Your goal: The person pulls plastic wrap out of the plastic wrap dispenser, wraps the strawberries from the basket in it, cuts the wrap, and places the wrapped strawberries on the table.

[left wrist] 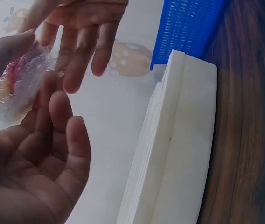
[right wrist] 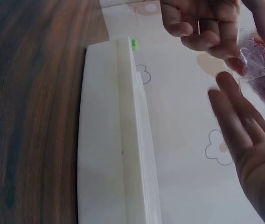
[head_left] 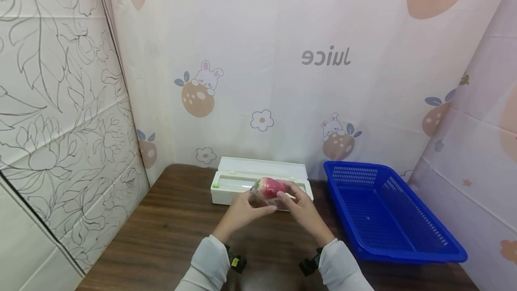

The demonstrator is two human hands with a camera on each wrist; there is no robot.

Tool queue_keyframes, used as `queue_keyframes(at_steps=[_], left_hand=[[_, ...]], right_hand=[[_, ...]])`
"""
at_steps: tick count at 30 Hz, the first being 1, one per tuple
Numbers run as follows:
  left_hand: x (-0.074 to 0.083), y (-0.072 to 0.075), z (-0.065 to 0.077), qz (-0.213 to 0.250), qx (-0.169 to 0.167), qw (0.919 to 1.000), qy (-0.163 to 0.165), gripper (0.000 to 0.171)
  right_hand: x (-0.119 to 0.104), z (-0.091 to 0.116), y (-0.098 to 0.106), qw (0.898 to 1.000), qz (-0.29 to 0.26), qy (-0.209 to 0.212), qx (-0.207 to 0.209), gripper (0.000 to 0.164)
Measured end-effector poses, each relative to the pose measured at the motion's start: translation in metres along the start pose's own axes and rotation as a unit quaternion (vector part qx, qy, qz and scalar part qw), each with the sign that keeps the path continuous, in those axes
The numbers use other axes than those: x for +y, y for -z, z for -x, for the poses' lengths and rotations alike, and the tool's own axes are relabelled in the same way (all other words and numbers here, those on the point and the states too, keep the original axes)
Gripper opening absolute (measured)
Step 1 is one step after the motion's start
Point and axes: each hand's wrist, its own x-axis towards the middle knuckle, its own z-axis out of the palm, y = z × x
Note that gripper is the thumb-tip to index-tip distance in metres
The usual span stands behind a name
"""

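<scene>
A red fruit with a pale yellow patch and a little green is wrapped in crinkled clear plastic film. Both hands hold it up in front of the white box. My left hand grips it from the left, fingers curled beneath the film and thumb across the near side. On the right, my right hand pinches it between thumb and forefinger, while its other fingers stretch out straighter. Behind them a long white cling film dispenser lies with its lid raised.
A blue perforated plastic basket stands at the right of the dark wood table. A small green slider sits at the dispenser's left end. Printed cloth hangings close off the back and sides.
</scene>
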Motion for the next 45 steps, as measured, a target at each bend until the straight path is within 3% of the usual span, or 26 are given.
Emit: queue_keyframes(at_steps=[3,7,11,15,18,24,30,36,40,45], left_hand=[[-0.001,0.002,0.001,-0.007,-0.024,0.9995,-0.018,0.048],[-0.001,0.003,0.003,-0.028,-0.023,0.999,-0.026,0.047],[0.0,0.007,0.005,-0.032,0.004,0.9994,0.013,0.065],[0.0,0.013,0.005,0.03,0.058,0.9972,0.035,0.064],[0.0,0.017,0.004,0.08,0.077,0.9937,0.016,0.052],[-0.001,0.016,0.004,0.098,0.086,0.9914,-0.014,0.046],[0.002,0.015,0.005,0.084,0.063,0.9944,-0.012,0.051],[0.004,0.014,0.003,0.11,0.023,0.9936,0.009,0.057],[0.004,0.012,0.0,0.148,0.016,0.9884,0.032,0.062],[0.004,0.01,-0.002,0.192,0.018,0.9808,0.028,0.064]], right_hand=[[0.0,0.0,0.001,0.999,-0.012,-0.015,-0.027,0.039],[0.003,0.0,0.001,0.998,-0.033,-0.011,-0.058,0.041],[0.005,0.001,0.002,0.995,-0.061,0.002,-0.073,0.043],[0.006,0.0,0.003,0.995,-0.075,0.005,-0.066,0.045],[0.007,0.0,0.003,0.996,-0.068,0.006,-0.06,0.046],[0.006,0.0,0.0,0.996,-0.065,0.022,-0.049,0.045],[0.005,0.0,-0.001,0.998,-0.058,0.025,-0.027,0.045],[0.007,-0.001,-0.001,0.998,-0.058,0.007,-0.021,0.046],[0.007,-0.002,-0.004,0.997,-0.071,0.0,-0.029,0.047],[0.008,-0.005,-0.008,0.994,-0.103,-0.028,-0.033,0.046]])
